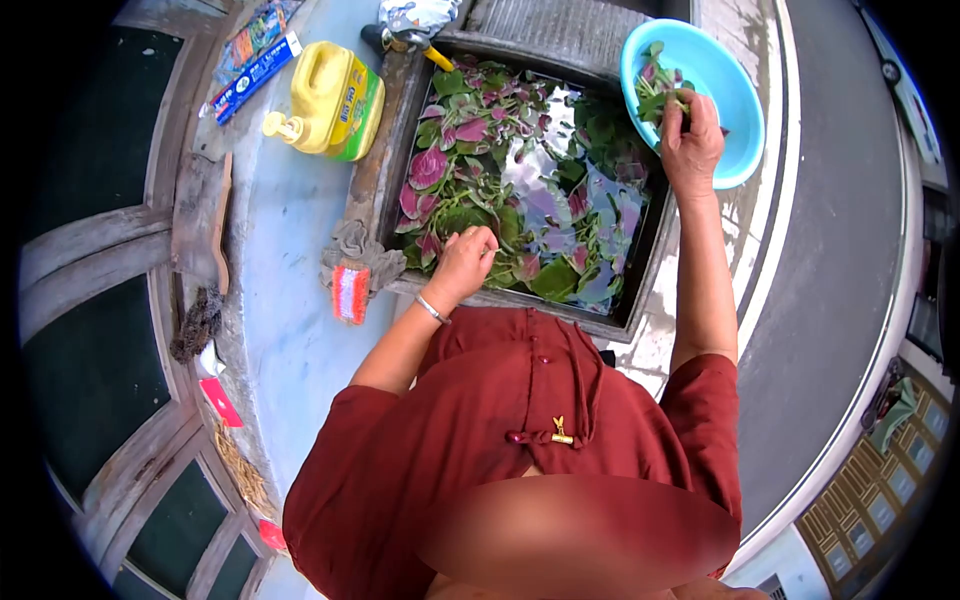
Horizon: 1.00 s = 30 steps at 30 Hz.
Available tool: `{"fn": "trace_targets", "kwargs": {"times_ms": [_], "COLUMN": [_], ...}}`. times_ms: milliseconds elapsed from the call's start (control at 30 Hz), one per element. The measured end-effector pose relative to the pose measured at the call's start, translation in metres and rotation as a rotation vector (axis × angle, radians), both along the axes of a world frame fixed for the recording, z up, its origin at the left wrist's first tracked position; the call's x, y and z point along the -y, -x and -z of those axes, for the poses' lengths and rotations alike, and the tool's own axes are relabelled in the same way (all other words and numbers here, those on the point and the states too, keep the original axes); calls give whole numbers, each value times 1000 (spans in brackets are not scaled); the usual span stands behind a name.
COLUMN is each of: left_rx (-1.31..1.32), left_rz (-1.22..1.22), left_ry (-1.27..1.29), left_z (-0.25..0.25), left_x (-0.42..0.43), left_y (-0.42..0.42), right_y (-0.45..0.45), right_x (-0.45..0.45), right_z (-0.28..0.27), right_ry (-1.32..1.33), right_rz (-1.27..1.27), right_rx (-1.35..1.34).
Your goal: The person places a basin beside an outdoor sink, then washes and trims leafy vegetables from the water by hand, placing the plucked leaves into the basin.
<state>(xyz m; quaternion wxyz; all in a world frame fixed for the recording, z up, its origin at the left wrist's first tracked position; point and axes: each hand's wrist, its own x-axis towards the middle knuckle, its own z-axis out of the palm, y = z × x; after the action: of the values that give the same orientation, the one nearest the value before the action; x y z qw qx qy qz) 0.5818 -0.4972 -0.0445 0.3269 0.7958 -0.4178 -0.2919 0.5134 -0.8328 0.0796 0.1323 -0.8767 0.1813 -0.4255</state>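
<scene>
Head view: right hand (pixel 692 150) is over the blue basin (pixel 738 125), thumb and fingers pinching a bunch of leafy greens (pixel 655 100); the grip looks light, probably to spare the leaves. Basin sits just beside the trough's (pixel 388 155) far right corner, likely so that hand needn't reach far. Left hand (pixel 465 262) is low over the trough's near side, fingers curled toward the thumb; can't tell if the tips pinch a stem. Remaining red-green leaves (pixel 575 235) lie in the trough water, loosely spread, presumably so pieces separate easily. Tap (pixel 410 42) stands at the far left corner, apparently for filling. Yellow pump jug (pixel 328 100) and red-edged brush (pixel 350 293) with grey cloth (pixel 350 243) sit left of the leaves, leaving the right side for the basin, I'd guess.
</scene>
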Motion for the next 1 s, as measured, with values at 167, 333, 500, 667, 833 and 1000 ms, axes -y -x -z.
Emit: {"fn": "trace_targets", "kwargs": {"times_ms": [167,333,500,667,833,1000], "left_rx": [-44,-90,-87,-112,-1,-88], "left_rz": [51,106,185,251,128,28], "left_ry": [-67,-165,-273,-427,-233,-79], "left_z": [10,27,28,22,31,27], "left_x": [-6,-10,-9,-9,-21,-20], "left_y": [16,28,35,41,47,19], "right_y": [9,-9,-24,-30,-22,14], "right_x": [67,31,-60,-119,-138,-105], "right_z": [29,44,115,195,218,208], "right_ry": [157,-13,-598,-513,-451,-701], "right_rz": [309,-25,-459,-578,-250,-382], "right_rx": [-663,-392,-672,-736,-1398,-1310]}}
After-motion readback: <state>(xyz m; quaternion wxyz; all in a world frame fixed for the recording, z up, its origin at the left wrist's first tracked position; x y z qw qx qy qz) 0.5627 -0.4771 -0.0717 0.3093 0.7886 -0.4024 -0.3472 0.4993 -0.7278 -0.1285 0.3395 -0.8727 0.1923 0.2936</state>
